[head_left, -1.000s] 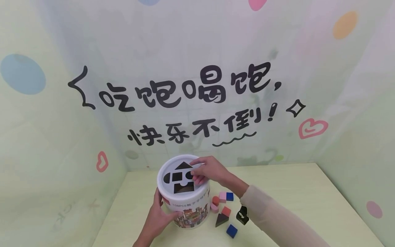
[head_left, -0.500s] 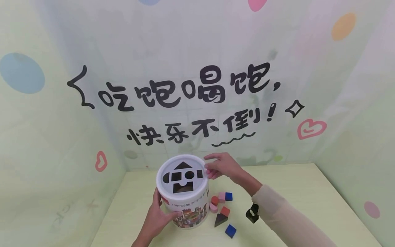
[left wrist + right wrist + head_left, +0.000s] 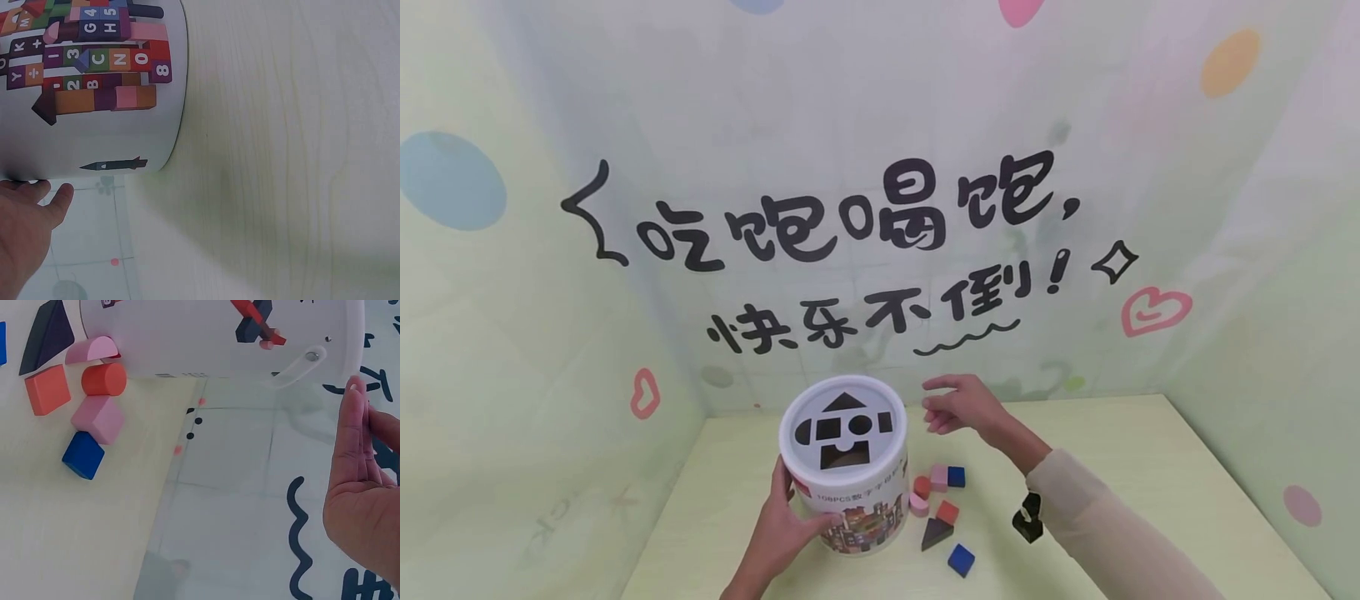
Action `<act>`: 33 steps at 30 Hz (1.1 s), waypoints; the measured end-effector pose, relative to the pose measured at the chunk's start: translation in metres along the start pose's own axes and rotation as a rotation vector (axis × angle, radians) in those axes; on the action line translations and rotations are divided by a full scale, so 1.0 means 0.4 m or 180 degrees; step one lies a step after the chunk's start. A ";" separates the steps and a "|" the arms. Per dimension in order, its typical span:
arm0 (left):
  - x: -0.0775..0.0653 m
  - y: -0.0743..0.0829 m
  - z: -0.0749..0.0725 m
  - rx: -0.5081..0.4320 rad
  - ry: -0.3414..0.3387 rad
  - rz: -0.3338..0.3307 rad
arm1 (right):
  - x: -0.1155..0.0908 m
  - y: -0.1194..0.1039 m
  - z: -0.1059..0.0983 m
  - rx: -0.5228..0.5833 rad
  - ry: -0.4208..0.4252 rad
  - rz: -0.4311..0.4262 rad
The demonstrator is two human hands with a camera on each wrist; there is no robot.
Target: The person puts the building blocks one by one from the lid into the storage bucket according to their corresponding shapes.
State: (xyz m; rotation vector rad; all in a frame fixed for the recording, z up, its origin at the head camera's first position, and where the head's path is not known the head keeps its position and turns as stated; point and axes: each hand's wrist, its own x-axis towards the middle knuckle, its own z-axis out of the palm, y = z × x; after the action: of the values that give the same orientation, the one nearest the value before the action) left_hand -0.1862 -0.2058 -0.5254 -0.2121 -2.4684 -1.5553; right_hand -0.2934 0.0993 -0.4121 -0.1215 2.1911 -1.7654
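Note:
A white shape-sorter bucket (image 3: 865, 527) stands upright on the table, its lid (image 3: 817, 469) cut with triangle, square, round, half-round and other slots. My left hand (image 3: 782, 525) grips its left side, thumb across the printed front. The left wrist view catches that hand (image 3: 28, 228) at the bucket's edge. To the right of the lid, my right hand (image 3: 966, 406) hovers in the air, fingers loosely bent and holding nothing. Below it lie toy blocks: a dark triangular block (image 3: 937, 533), a pink half-round block (image 3: 918, 503), an orange-red cylinder (image 3: 105, 379) and a pink cube (image 3: 99, 419).
A blue cube (image 3: 956, 477) sits against the pink one. A red block (image 3: 947, 512) and another blue block (image 3: 961, 560) lie nearer the front. Printed fabric walls (image 3: 850, 100) enclose the pale wooden table (image 3: 1105, 467) at the back and sides.
My right hand has lifted off the lid and moved right, uncovering the round slot and the right-hand rectangular slot. The left hand, bucket and loose blocks have stayed in place.

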 end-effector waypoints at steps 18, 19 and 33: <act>0.004 0.006 0.002 -0.0055 -0.0001 0.0046 | 0.043 0.174 -0.007 -0.0115 0.0212 0.0304; 0.004 0.007 0.002 -0.0049 0.0002 0.0051 | 0.044 0.183 -0.006 -0.0110 0.0220 0.0318; 0.001 0.005 0.000 -0.0058 0.0021 -0.0020 | 0.041 0.278 0.017 -0.0181 0.0166 0.0481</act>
State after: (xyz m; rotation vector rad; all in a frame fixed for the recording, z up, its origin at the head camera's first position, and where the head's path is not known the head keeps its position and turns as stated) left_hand -0.1862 -0.2050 -0.5238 -0.2020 -2.4532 -1.5788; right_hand -0.2919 0.1142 -0.5237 0.0761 2.2240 -1.6427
